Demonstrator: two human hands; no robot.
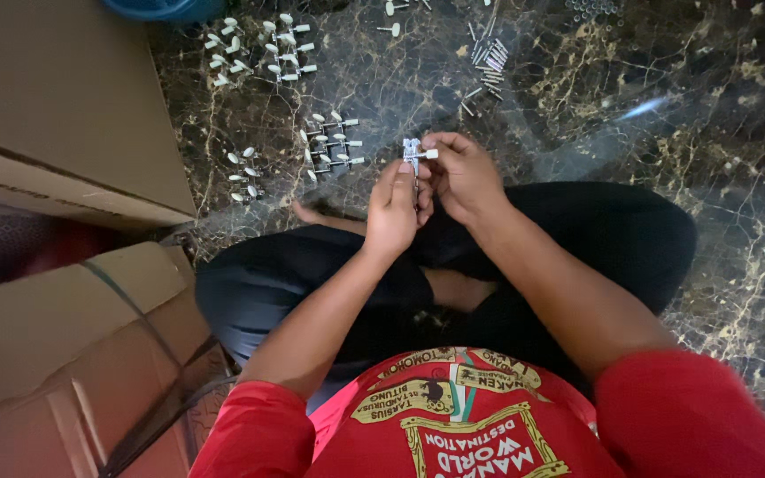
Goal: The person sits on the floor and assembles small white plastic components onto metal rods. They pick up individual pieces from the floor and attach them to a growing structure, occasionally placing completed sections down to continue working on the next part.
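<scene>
I sit cross-legged on a dark marble floor. Both hands are raised over my knees and hold one small metal part with a white knob (pixel 415 156). My left hand (pixel 391 211) grips its lower end from below. My right hand (pixel 462 173) pinches the white knob at its top with fingertips. The part looks like the pegged metal strips lying on the floor ahead. My fingers hide its lower half.
Finished strips with white knobs lie in groups (pixel 333 142) (pixel 263 49) (pixel 243 175) on the floor ahead. A pile of small metal pins (pixel 489 62) lies further right. Cardboard boxes (pixel 55 97) (pixel 64 345) stand at my left. A blue tub (pixel 166 9) sits at the top edge.
</scene>
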